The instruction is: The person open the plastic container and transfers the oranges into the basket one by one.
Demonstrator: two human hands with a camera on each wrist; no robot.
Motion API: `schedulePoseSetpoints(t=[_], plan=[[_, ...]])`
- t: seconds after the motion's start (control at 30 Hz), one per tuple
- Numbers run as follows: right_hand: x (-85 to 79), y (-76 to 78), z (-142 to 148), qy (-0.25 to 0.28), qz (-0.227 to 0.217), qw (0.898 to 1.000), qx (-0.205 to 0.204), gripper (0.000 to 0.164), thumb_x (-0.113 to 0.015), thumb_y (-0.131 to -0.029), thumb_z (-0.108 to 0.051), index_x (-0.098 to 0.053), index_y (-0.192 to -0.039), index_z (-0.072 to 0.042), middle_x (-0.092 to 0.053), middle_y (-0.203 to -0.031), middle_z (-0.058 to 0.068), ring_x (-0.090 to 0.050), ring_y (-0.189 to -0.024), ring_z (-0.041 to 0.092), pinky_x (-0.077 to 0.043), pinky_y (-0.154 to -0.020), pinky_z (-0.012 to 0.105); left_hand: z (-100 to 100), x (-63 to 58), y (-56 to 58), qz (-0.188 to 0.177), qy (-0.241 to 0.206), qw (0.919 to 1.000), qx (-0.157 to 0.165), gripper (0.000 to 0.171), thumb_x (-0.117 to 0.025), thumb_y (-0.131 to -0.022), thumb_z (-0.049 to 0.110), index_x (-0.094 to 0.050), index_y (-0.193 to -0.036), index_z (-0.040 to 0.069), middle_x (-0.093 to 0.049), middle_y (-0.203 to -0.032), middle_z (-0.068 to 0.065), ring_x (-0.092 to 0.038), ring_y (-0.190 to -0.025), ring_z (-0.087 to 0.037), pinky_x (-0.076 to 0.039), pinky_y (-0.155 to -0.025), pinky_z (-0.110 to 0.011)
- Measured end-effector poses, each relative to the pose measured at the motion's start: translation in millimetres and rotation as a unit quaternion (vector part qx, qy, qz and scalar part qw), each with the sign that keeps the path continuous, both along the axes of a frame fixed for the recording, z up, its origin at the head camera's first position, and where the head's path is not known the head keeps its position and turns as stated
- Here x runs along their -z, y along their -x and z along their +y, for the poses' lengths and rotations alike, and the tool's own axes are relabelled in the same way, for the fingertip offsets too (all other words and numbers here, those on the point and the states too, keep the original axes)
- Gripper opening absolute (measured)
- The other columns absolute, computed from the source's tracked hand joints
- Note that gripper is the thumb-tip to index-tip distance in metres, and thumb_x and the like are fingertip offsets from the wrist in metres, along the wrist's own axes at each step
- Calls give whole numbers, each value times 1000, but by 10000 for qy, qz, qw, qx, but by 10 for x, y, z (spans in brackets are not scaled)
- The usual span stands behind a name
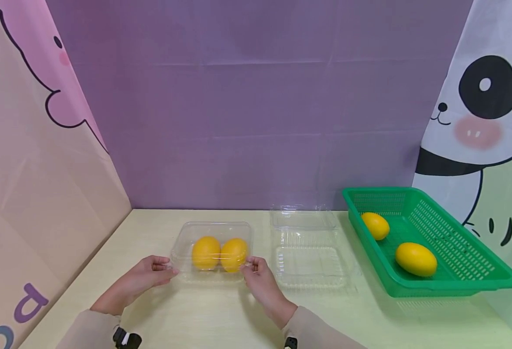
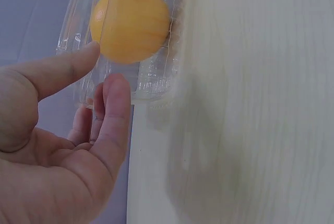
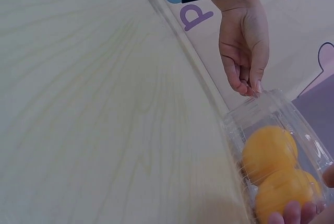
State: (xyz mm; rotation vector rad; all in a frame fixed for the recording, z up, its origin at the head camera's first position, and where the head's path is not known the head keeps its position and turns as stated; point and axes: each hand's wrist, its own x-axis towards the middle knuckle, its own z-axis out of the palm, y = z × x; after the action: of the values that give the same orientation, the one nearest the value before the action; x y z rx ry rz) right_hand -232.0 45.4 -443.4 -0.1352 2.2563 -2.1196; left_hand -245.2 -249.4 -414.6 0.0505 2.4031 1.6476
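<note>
A clear plastic clamshell box (image 1: 183,245) stands on the table with two lemons (image 1: 205,253) side by side inside, its lid lying over them. At its front left corner my left hand (image 1: 141,278) pinches the lid's rim between thumb and fingers. My right hand (image 1: 264,286) holds the front right corner the same way, beside the right lemon (image 1: 234,255). In the left wrist view, the thumb and fingers lie around the corner of the box (image 2: 156,85). Only the right hand's fingertips (image 3: 292,214) show in the right wrist view, at its lower edge.
A second clamshell box (image 1: 310,266) lies unfolded to the right, its lid toward the back. Farther right, a green basket (image 1: 452,286) holds two more lemons (image 1: 416,259). A purple cloth wall (image 1: 260,121) closes off the back, and printed panels flank the table.
</note>
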Motion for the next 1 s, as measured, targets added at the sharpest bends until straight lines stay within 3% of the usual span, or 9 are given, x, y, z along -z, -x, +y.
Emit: schedulePoseSetpoints(t=[0.43,1.0], plan=[[-9,1,-14,-15,23,10000,57,39,-59,-100,-19,-48,-126,7,-48,-99,6,-49,-83,17,-44,-73,29,7,-16,-5,-96,-70,9999,22,68,-67,-96,14,-27,-137,-22,-45,-124,-30,-62,-110,-29,-52,-96,-39],[-13,-7,2,-60,-14,10000,15,39,-58,-100,-19,-48,-127,8,-49,-101,8,-50,-85,18,-47,-77,31,40,-10,12,-271,-245,9993,-63,67,-66,-95,8,-22,-137,-21,-42,-131,-35,-57,-117,-35,-42,-107,-51]])
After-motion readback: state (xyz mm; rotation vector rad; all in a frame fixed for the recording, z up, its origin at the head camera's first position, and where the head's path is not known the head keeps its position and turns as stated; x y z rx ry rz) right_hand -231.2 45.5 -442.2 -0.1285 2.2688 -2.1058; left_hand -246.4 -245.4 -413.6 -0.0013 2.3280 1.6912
